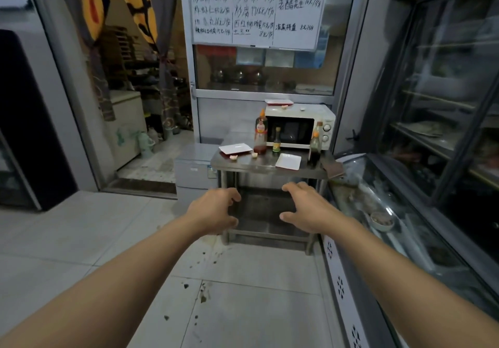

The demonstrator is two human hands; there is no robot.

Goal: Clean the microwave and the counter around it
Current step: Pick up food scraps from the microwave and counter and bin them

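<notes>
A white microwave (298,126) stands shut at the back right of a steel counter (259,164). On the counter are a tall red sauce bottle (260,132), a small green-labelled bottle (276,140), a dark soy bottle (314,146), two white square plates (235,148) (288,161) and garlic cloves (233,157). A red-rimmed plate (279,101) and more garlic lie on the microwave's top. My left hand (213,210) and my right hand (306,207) are stretched out in front of me, well short of the counter. Their fingers are loosely curled and hold nothing.
A brown cloth (334,168) lies at the counter's right end. A glass display case (391,212) runs along the right, with a small chest freezer (195,169) left of the counter. Dark debris spots the floor tiles (202,291). A curtained doorway (140,82) opens at left.
</notes>
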